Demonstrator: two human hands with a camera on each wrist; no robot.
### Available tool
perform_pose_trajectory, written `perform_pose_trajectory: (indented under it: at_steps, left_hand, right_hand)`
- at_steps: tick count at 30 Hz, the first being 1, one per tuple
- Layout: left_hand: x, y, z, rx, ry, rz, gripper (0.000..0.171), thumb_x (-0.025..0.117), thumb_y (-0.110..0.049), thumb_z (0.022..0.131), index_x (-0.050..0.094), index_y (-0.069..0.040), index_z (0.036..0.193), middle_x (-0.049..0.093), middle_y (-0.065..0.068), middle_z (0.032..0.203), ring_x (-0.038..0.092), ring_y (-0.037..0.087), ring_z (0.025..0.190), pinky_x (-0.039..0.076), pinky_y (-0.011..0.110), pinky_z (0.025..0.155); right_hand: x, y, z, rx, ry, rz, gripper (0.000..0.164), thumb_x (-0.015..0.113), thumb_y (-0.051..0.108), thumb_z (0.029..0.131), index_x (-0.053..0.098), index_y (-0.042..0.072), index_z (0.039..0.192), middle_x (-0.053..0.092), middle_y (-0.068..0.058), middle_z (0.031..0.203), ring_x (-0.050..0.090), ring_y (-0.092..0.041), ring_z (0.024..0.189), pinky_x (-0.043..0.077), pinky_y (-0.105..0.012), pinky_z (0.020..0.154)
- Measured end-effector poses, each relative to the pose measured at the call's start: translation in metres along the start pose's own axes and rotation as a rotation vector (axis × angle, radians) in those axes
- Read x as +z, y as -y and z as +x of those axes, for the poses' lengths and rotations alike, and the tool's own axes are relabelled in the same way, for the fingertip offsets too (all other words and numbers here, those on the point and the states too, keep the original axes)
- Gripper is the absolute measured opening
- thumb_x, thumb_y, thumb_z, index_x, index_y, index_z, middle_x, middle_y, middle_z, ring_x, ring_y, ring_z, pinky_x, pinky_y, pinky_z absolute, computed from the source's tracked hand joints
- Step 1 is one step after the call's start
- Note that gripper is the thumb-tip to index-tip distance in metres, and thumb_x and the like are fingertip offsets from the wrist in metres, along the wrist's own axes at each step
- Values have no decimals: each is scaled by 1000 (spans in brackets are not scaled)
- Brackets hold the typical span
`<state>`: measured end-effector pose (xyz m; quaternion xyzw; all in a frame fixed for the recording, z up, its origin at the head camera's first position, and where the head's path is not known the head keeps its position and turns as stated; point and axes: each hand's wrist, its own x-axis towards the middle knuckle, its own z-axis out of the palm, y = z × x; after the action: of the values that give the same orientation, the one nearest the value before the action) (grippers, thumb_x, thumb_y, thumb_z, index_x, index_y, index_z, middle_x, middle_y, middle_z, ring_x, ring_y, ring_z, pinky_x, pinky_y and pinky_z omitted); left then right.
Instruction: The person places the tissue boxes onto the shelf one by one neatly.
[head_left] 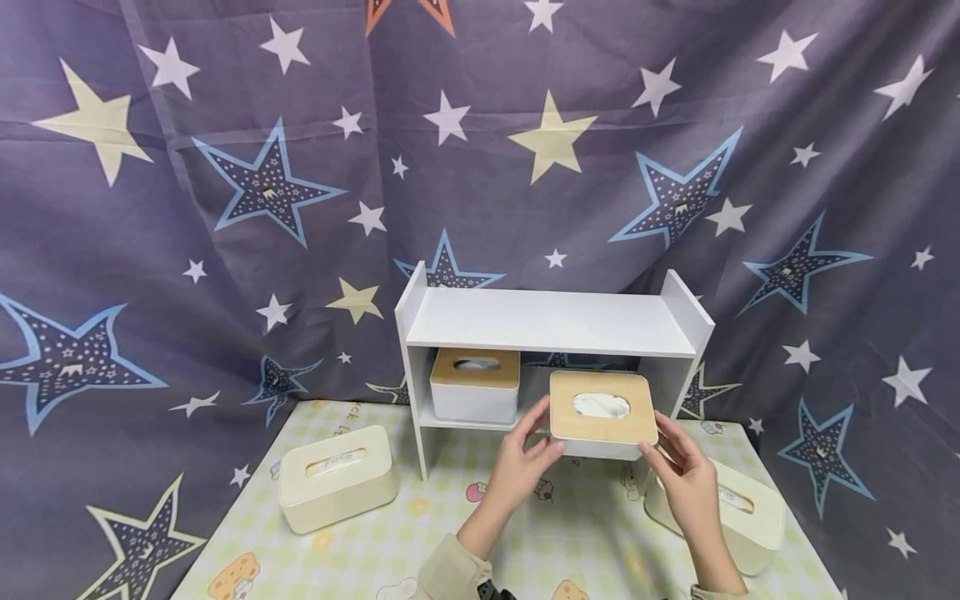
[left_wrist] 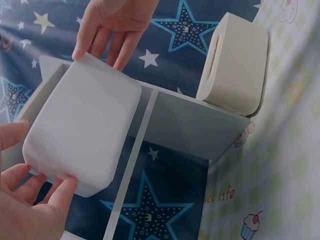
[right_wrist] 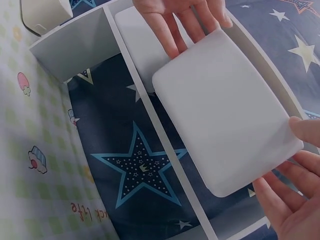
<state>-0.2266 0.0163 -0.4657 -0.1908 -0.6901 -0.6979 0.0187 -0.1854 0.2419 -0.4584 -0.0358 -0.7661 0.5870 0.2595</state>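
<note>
A white tissue box with a wood-coloured lid (head_left: 564, 406) is held up in front of the shelf's right half, between both hands. My left hand (head_left: 517, 467) grips its left end, thumb at the front corner. At the opposite end my right hand (head_left: 688, 483) grips it the same way. Both wrist views show the smooth white underside of the tissue box (left_wrist: 82, 125), (right_wrist: 225, 115), with fingers at its two ends. A matching tissue box (head_left: 474, 402) stands on the middle board of the white shelf (head_left: 551, 321), at the left.
One cream tissue box (head_left: 341, 492) sits on the checked tablecloth (head_left: 420, 542) left of the shelf. Another cream tissue box (head_left: 750, 521) is at the right, partly behind my right hand. Upright side panels bound the shelf, and a star-patterned curtain (head_left: 480, 200) hangs behind.
</note>
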Motion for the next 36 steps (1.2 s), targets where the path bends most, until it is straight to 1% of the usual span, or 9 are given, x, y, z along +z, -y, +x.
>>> perform_pose_trajectory:
  at_steps: [1,6,13,20,22,25,28,31,36]
  left_hand:
    - [1,1,3,-1,1,-2,69,71,-13,91,40,-14,153,38,15,158,40,37,144,45,41,112]
    - [4,4,17,5,-3,-1,70,69,-13,92,37,-13,154,35,17,159,38,38,145,41,45,115]
    - [8,9,34,12,13,-8,75,68,-9,92,29,-6,156,26,18,163,29,38,150,32,48,121]
    - [8,17,43,-16,14,-4,76,67,-7,92,27,-5,157,24,17,164,27,37,151,30,48,122]
    - [8,20,44,-8,22,1,77,66,-6,92,25,-4,157,23,18,164,27,38,151,29,49,122]
    - [9,22,47,5,25,10,79,67,-2,90,24,-2,157,22,19,164,26,39,150,28,51,122]
    - [11,22,49,19,26,15,81,67,-1,89,23,-2,157,21,20,164,26,41,150,27,52,122]
    - [13,22,51,17,26,28,83,67,-1,89,21,-4,158,19,17,166,25,39,151,26,51,123]
    - [14,24,52,30,35,42,85,68,-1,89,19,-3,158,16,18,166,24,40,151,26,53,123]
  right_hand:
    - [1,0,2,-5,0,6,48,69,8,93,57,4,139,56,-19,143,53,25,106,49,-1,87]
    - [7,-4,14,1,9,67,49,68,7,93,56,4,141,55,-19,144,55,21,108,49,-3,90]
    - [15,-7,25,23,57,191,56,63,1,95,44,-3,147,42,-28,152,54,20,110,48,-2,92]
    - [19,-13,29,40,73,200,55,61,-1,96,42,-5,147,41,-27,153,52,21,109,47,-1,92]
    - [20,-14,31,57,83,188,56,60,0,96,41,-4,148,40,-26,154,52,13,119,46,-1,92]
    - [21,-16,34,77,106,176,59,60,3,97,36,-2,151,36,-24,157,47,-14,138,44,1,93]
    - [22,-16,38,79,126,174,62,59,5,98,32,-1,154,32,-25,159,36,-39,144,42,3,93]
    - [23,-16,42,78,142,174,65,58,5,99,27,-2,155,26,-25,161,30,-42,146,39,0,101]
    - [25,-16,47,103,161,168,69,56,4,99,19,-2,157,18,-25,164,22,-37,152,28,-22,121]
